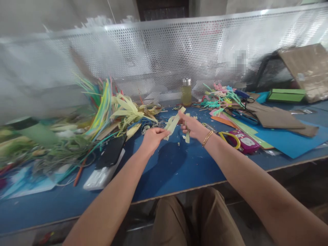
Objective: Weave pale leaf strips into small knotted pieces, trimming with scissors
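Note:
Both my hands are raised a little above the blue table (169, 171), pinching pale yellow husk strips (174, 122) between them. My left hand (152, 136) is closed on the lower end of the strips. My right hand (191, 125), with a gold bracelet on its wrist, is closed on the upper part, and a short strip hangs down from its fingers. Small pale scraps lie on the table under the hands.
A pile of dried husks and coloured strips (102, 112) lies left, with a black phone (111, 152) on a white box beside it. A small jar (186, 91) stands at the back. Yellow-handled scissors (229, 136), a pink case (244, 141), coloured paper and cardboard lie right.

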Tool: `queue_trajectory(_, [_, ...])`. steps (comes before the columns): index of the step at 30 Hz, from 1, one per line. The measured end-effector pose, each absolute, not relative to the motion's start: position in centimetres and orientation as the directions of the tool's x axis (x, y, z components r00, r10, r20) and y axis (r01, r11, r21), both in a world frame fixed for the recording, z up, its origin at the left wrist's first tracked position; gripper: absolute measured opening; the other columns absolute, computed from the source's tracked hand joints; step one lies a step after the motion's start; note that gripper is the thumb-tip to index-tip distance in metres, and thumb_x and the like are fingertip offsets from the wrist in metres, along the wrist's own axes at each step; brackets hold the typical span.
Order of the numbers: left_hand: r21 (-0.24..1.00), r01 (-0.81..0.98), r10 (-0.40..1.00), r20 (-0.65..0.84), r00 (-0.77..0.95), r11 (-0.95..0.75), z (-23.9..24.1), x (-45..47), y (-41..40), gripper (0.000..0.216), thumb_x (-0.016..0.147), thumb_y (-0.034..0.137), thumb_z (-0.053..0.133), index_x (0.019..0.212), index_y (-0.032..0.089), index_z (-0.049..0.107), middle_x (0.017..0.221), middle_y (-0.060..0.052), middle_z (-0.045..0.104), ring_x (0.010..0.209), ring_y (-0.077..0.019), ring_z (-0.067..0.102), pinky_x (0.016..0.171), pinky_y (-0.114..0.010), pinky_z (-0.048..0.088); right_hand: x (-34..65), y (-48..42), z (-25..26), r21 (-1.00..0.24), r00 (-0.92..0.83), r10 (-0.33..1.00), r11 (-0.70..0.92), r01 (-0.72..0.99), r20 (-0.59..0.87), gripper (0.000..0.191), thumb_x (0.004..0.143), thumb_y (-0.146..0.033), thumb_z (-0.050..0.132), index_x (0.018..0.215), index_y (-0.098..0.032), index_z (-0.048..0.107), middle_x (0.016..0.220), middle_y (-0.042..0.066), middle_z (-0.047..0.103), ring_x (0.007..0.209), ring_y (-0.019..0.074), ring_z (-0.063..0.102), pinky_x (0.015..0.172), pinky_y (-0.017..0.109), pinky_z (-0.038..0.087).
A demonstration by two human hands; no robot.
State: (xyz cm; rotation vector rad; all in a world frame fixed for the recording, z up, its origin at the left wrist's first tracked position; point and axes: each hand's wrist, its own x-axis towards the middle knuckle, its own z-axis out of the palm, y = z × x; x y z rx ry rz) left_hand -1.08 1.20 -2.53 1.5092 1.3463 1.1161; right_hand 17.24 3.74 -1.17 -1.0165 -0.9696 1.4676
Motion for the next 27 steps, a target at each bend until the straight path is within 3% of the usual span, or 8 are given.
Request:
queue_trajectory(3, [0.960, 0.257, 0.993, 0.115, 0.011, -0.114, -2.5, -1.1, 1.3, 0.033, 0.059, 0.044, 0.082, 0.074, 0.015, 0.074, 0.053, 0.001, 0.058, 0.047, -0.0090, 0.039, 0.050, -0.025, 0.026, 16.3, 3.1, -1.7, -0.979, -0.240, 0.969, -0.109, -0.173, -0.066, 0.033, 0.071, -0.035, 0.079, 0.067, -0.019, 0.052, 0.052, -0.007, 0.042, 0.041, 0.0032, 0.023, 0.035, 0.019, 0.017])
queue_trajectory(6, [0.962, 0.245, 0.993, 0.115, 0.035, -0.120, -2.5, -1.3, 1.3, 0.032, 0.060, 0.042, 0.082, 0.076, 0.015, 0.075, 0.053, 0.001, 0.058, 0.047, -0.0083, 0.038, 0.050, -0.025, 0.026, 15.8, 2.8, -2.1, -0.997, -0.262, 0.965, -0.025, -0.070, -0.006, 0.030, 0.071, -0.027, 0.079, 0.065, -0.019, 0.051, 0.046, -0.011, 0.028, 0.040, 0.0034, 0.021, 0.036, 0.018, 0.017])
queue_trajectory(12, [0.981, 0.159, 0.986, 0.094, 0.137, -0.115, -2.5, -1.5, 1.5, 0.023, 0.066, 0.031, 0.076, 0.083, 0.016, 0.078, 0.071, -0.004, 0.069, 0.059, -0.0116, 0.052, 0.062, -0.027, 0.041, 16.4, 3.4, -2.4, -0.994, -0.134, 0.985, 0.112, -0.007, 0.112, 0.027, 0.076, -0.033, 0.074, 0.068, -0.019, 0.051, 0.047, -0.009, 0.033, 0.039, 0.0042, 0.025, 0.038, 0.021, 0.021])
queue_trajectory(18, [0.969, 0.171, 0.978, 0.159, 0.133, -0.181, -2.5, -1.6, 1.6, 0.028, 0.058, 0.020, 0.077, 0.085, 0.015, 0.078, 0.079, -0.004, 0.073, 0.069, -0.0159, 0.060, 0.073, -0.031, 0.046, 16.1, 2.8, -1.6, -0.971, -0.209, 0.955, 0.228, 0.074, 0.209, 0.033, 0.067, -0.041, 0.078, 0.066, -0.018, 0.054, 0.051, -0.007, 0.042, 0.045, 0.0057, 0.032, 0.043, 0.022, 0.026])
queue_trajectory(27, [0.958, 0.167, 0.943, 0.183, 0.277, -0.235, -2.3, -1.8, 1.4, 0.031, 0.061, 0.020, 0.076, 0.091, 0.016, 0.076, 0.085, -0.004, 0.075, 0.078, -0.0189, 0.065, 0.081, -0.033, 0.047, 15.7, 2.7, -1.9, -0.915, -0.222, 0.908, 0.387, 0.112, 0.356, 0.037, 0.061, -0.046, 0.079, 0.064, -0.016, 0.056, 0.061, -0.003, 0.054, 0.059, 0.0098, 0.046, 0.058, 0.026, 0.038])
